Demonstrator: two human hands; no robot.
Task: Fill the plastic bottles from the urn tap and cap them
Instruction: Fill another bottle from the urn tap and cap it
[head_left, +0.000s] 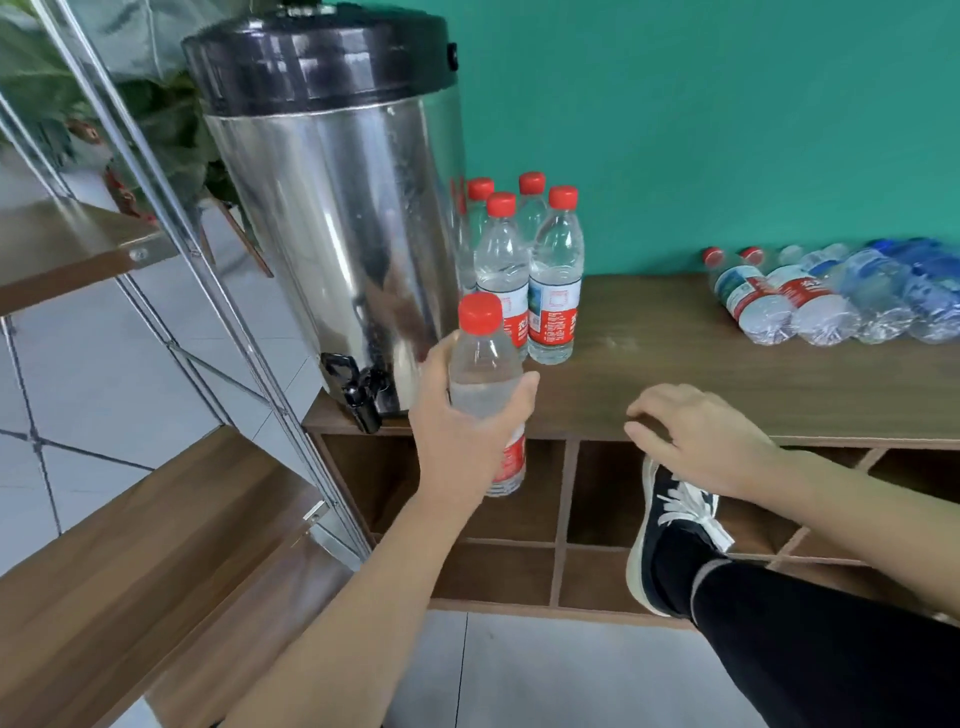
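bottle (484, 374), wrapped by left hand (467, 421) fingers

Break or pantry corner, steel urn (332, 218) left of the left hand (462, 415), cubbyhole cabinet (727, 374) under both hands, teal wall (727, 130) beyond, tiled floor (545, 670) below.

Capped filled bottle (484, 374) upright, right of steel urn (332, 218) tap (358, 389)
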